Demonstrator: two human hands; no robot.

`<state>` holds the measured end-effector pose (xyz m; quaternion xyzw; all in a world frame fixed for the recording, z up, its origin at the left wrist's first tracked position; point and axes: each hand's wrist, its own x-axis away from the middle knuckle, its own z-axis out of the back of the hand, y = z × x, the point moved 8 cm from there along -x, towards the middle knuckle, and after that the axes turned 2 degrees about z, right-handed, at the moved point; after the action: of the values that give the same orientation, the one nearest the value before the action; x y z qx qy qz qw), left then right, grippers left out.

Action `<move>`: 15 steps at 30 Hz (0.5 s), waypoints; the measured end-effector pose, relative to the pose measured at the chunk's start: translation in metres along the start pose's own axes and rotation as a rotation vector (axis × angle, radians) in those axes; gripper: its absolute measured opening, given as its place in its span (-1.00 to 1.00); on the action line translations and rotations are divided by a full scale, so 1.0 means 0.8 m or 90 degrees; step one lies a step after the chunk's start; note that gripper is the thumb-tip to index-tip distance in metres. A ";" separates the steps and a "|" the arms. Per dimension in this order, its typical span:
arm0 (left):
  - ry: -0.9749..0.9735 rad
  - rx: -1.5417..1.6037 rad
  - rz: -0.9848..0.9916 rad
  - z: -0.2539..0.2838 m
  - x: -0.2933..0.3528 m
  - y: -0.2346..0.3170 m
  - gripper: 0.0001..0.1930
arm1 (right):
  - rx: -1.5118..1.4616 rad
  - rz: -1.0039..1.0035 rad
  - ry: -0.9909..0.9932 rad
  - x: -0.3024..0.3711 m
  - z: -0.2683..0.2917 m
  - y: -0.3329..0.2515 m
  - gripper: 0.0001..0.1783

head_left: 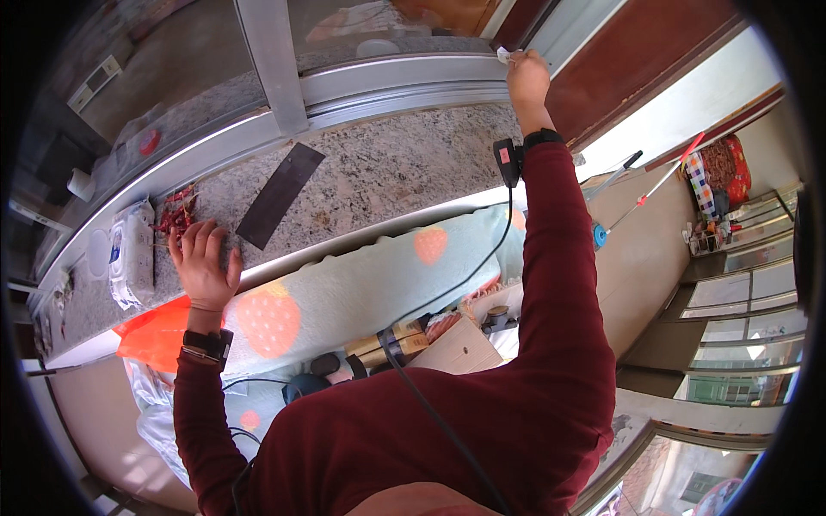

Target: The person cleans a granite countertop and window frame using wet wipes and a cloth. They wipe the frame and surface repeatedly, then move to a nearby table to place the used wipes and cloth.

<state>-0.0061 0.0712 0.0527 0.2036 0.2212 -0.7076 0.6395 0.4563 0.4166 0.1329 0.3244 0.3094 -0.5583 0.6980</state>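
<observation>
The right hand [527, 79] pinches a small white cloth [507, 56] against the window frame [404, 82], far up-right; the left hand [204, 262] rests flat, fingers spread, on the granite bench [387, 172].

The person wears a dark red long-sleeved top whose sleeves reach both wrists, filling the picture from six o'clock upward. A black watch-like band [206, 344] circles the wrist below the left hand [203, 262] at about nine o'clock, and a black strap [542, 136] sits at the wrist below the right hand [527, 79] near twelve o'clock. Beside that strap a small black device [508, 161] with a red mark is fixed, and a black cable [447, 292] runs from it down across the chest toward six o'clock.
</observation>
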 end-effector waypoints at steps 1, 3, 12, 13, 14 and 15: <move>0.000 0.002 0.002 0.000 0.000 -0.001 -0.66 | -0.001 0.004 -0.005 -0.006 -0.005 -0.007 -0.87; 0.001 0.000 0.002 0.000 0.000 -0.001 -0.67 | 0.003 -0.003 -0.041 -0.010 -0.013 -0.027 -0.85; 0.008 0.008 -0.008 0.003 -0.005 0.003 -0.68 | -0.167 0.256 0.016 0.028 0.002 -0.217 -0.84; 0.010 0.007 -0.007 0.004 -0.005 0.003 -0.69 | -0.191 0.293 0.051 0.026 0.008 -0.210 -0.84; 0.014 0.010 -0.004 0.005 -0.005 0.004 -0.69 | -0.135 0.207 0.024 0.017 -0.001 -0.180 -0.84; 0.007 0.009 0.004 0.005 -0.004 0.003 -0.69 | -0.097 0.186 0.039 0.013 -0.002 -0.149 -0.85</move>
<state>-0.0036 0.0717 0.0577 0.2128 0.2192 -0.7060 0.6390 0.3414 0.3916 0.1107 0.3289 0.3216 -0.4158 0.7845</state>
